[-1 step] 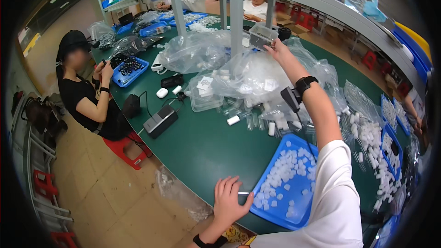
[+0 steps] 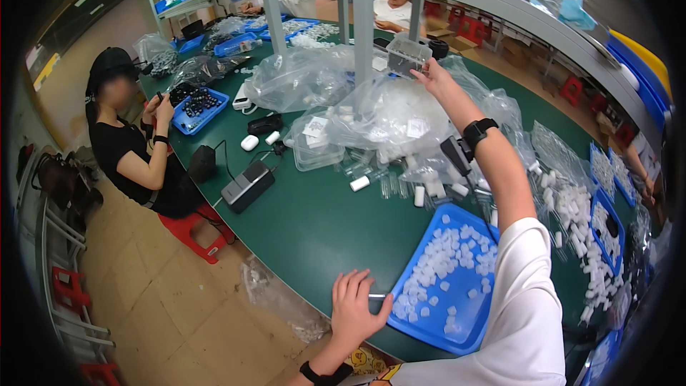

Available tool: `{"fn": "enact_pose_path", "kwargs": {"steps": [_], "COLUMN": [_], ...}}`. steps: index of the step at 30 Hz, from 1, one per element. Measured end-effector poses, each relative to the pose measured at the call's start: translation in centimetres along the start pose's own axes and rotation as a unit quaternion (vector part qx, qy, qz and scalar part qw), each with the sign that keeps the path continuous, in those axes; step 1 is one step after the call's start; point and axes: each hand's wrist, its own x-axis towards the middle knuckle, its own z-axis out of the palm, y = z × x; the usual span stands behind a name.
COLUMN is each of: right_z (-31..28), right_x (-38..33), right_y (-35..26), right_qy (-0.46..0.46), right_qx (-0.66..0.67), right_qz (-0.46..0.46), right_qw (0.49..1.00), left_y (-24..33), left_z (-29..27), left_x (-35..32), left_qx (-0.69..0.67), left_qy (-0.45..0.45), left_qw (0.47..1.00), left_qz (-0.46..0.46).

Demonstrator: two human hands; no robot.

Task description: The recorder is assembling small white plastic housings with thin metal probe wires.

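My right hand [image 2: 433,75] reaches far across the table, its fingers closed on the near rim of a clear plastic box [image 2: 409,52] with small dark contents I cannot make out. My left hand [image 2: 356,307] lies at the near table edge, fingers spread, thumb by the rim of a blue tray [image 2: 474,322]. In the gap between thumb and forefinger shows a short, thin silvery piece [image 2: 377,296]; I cannot tell whether the hand touches it. Small frosted white caps [image 2: 436,261] are scattered in the tray. My right forearm passes over clear bags [image 2: 407,107].
Clear tubes [image 2: 391,184] and white cylinders [image 2: 359,184] litter the table's middle. A grey and black device [image 2: 247,186] with a cable stands left. Shelf posts [image 2: 363,21] rise near the box. A seated co-worker [image 2: 132,139] is at left, by a blue tray [image 2: 187,126].
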Motion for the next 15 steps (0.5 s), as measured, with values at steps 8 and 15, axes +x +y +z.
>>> {"fn": "enact_pose_path", "kwargs": {"steps": [8, 15], "right_z": [-7.5, -10.7], "right_x": [-12.2, -25.0], "right_y": [-9.4, -12.8], "right_qy": [-0.068, -0.049], "right_qx": [-0.063, -0.079], "right_qz": [0.034, 0.087], "right_qw": [0.995, 0.992], "left_y": [0.4, 0.4], "left_z": [0.3, 0.5], "left_x": [-0.8, -1.4], "left_qx": [0.005, -0.001], "left_qy": [0.027, 0.04], "left_qw": [0.999, 0.998], "left_qz": [0.042, 0.054]}}
